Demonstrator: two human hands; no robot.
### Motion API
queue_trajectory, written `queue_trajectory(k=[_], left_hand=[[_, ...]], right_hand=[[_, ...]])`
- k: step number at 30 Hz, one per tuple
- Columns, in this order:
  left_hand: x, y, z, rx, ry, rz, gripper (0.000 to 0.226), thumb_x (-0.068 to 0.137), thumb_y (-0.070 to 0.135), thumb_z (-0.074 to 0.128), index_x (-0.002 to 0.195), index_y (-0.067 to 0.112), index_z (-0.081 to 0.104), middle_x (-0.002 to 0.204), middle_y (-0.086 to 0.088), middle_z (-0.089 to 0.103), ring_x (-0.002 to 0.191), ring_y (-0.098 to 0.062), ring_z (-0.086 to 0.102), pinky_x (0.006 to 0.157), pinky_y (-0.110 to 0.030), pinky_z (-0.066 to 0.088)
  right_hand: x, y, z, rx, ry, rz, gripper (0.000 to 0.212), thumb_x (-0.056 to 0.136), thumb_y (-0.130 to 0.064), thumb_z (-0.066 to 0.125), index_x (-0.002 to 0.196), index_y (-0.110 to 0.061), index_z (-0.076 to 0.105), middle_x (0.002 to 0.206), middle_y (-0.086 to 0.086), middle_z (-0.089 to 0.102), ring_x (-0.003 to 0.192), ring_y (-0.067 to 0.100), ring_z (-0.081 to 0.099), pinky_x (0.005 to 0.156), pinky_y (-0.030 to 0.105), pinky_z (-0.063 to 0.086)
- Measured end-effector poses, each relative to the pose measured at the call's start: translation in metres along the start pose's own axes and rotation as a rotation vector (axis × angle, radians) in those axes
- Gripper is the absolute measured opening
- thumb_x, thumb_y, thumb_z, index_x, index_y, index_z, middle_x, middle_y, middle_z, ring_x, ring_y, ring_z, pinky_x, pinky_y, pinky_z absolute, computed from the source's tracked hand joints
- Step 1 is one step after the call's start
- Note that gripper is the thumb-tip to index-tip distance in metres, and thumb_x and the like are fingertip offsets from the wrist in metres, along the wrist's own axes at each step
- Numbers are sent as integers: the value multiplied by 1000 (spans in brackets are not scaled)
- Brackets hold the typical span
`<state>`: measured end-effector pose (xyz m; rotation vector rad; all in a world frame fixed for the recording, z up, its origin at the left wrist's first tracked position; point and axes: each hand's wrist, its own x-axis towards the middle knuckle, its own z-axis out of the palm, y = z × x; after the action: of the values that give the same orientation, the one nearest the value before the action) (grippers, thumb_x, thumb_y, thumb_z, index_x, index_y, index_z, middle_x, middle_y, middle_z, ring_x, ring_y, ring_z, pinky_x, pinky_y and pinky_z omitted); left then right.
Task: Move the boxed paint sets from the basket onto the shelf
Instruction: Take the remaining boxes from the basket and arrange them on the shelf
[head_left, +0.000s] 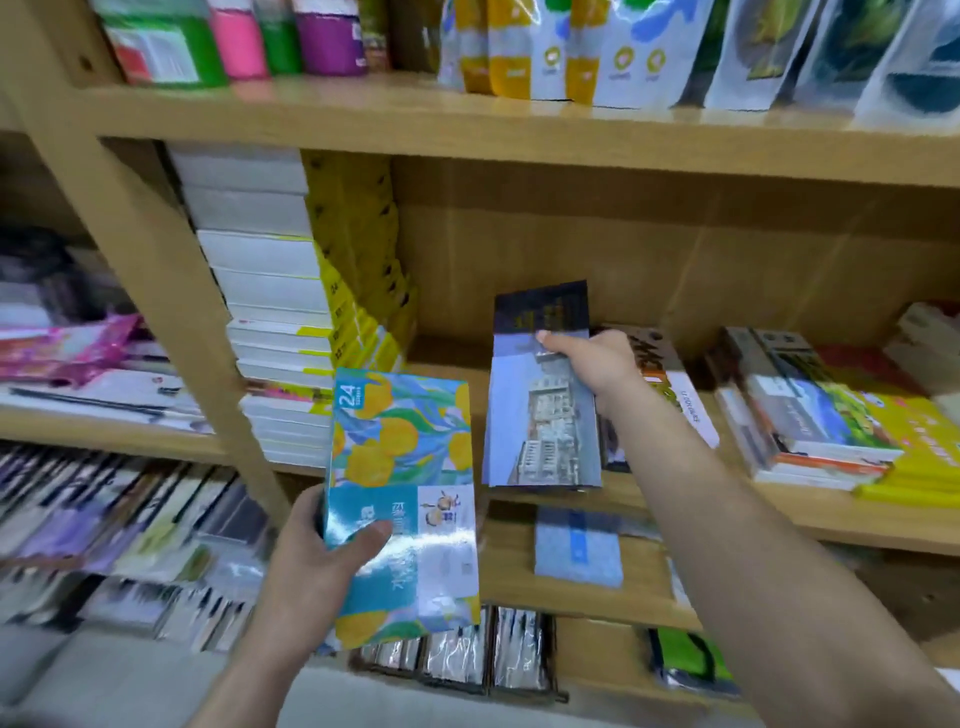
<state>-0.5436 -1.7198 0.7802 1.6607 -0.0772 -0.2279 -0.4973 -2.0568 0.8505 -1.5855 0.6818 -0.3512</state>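
Observation:
My left hand (322, 556) grips the lower left edge of a boxed paint set (402, 499) printed with yellow lemons on teal and marked 24, held in front of the shelf. My right hand (597, 364) holds the right edge of a second box (540, 410), dark blue at the top with a pale building picture, which lies tilted on the middle wooden shelf (447, 358). A tall stack of white and yellow paint boxes (280, 312) fills the left end of that shelf. The basket is out of view.
Flat boxed sets (810, 410) lie stacked at the right of the middle shelf, one dark box (670, 374) under my right wrist. Pouches and bottles (571, 47) line the top shelf. Lower shelves hold a blue pad (579, 551), foil packs (457, 654) and pens (104, 519).

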Motion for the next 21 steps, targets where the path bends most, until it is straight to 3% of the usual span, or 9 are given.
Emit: queue_trajectory(k=[2,5,7,9,11,13,15,18,21], left_hand=[[-3,-5,-2,17,19,-3,36,81,8,80,108,24,62,90,1,75,71,-7,74,49,-16,52],[-4,-12,-4,29,36,-15,38,80,8,81,110,23,62,88,6,77,71,-6,74,49,-16,53],[-2,-14,-3,35,38,-19,38,80,9,81,110,24,62,90,13,76,73,-7,74,49,-17,54],[1,-14,-1,47,56,-20,39,80,11,82,109,28,62,92,8,77,75,-6,74,50,-19,55],[3,-15,5,44,72,-18,39,80,10,82,107,29,61,93,0,75,77,-9,74,51,-22,57],[4,-16,12,23,89,-27,40,80,10,82,108,29,60,98,-1,74,81,-16,74,58,-29,59],[3,-15,17,1,100,-39,40,80,10,82,110,26,61,98,-1,74,85,-22,74,63,-37,60],[1,-15,19,-4,97,-37,36,79,11,82,105,29,63,91,1,75,78,-19,74,59,-34,60],[-2,-8,27,-18,91,-18,38,77,12,83,106,28,63,90,6,76,78,-14,75,56,-27,58]], right_hand=[[17,6,7,-6,-35,85,34,73,-30,92,80,-2,73,79,14,79,75,34,77,78,52,64],[37,16,12,-39,-63,173,52,74,-29,90,107,7,71,80,16,79,76,34,77,81,50,64],[44,21,14,-101,-32,170,57,77,-31,87,114,6,66,97,20,77,85,35,75,84,49,62],[44,24,14,-182,10,120,43,84,-31,81,107,0,63,102,18,73,78,30,70,69,40,59],[38,22,10,-246,19,38,31,88,-30,75,98,-4,62,91,11,67,68,19,60,54,30,45],[29,21,-2,-297,23,-73,36,89,-31,73,98,3,64,88,13,66,73,24,62,61,33,46],[14,19,-17,-286,14,-170,40,91,-29,70,109,6,67,94,14,74,88,29,69,78,39,54],[-14,25,-38,-272,-72,-218,17,95,-27,68,111,-22,71,90,-12,73,90,3,67,75,20,47],[-32,40,-45,-320,-144,-283,13,98,-22,65,104,-30,73,96,-15,73,95,4,67,83,23,51]])
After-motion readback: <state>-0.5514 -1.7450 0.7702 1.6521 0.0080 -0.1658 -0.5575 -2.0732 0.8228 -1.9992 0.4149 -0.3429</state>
